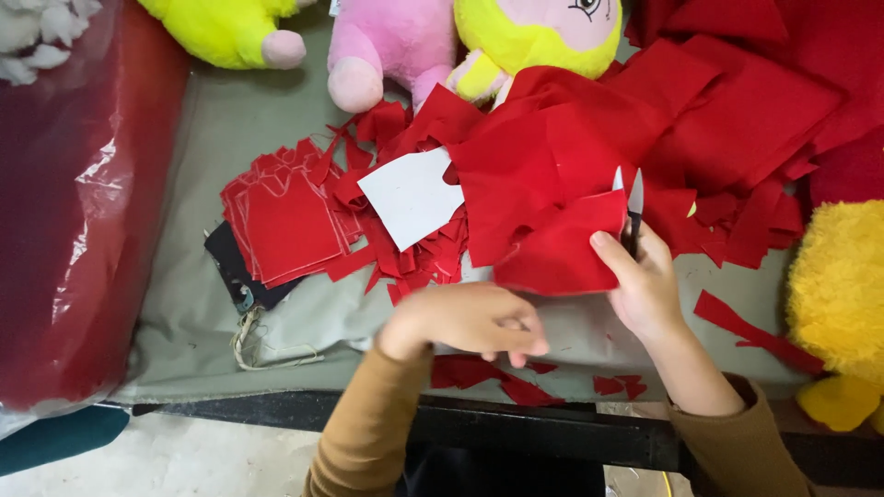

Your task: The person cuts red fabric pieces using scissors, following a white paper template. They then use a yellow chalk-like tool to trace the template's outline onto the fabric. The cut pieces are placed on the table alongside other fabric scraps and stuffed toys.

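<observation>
Red felt piece (560, 253) lay just left of my right hand (645, 290), which was clamped on scissors (634, 210), blades apart and pointing away from me. My left hand (465, 319), fingers curled, sat nearer me below the felt; whether it gripped anything I couldn't tell.

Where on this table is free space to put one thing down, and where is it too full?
Bare grey cloth lies between the yellow plush toy and the stack of cut red pieces. Another bare strip runs between that stack and the red plastic bag. The centre and right, around the white card, are crowded with red fabric.
</observation>
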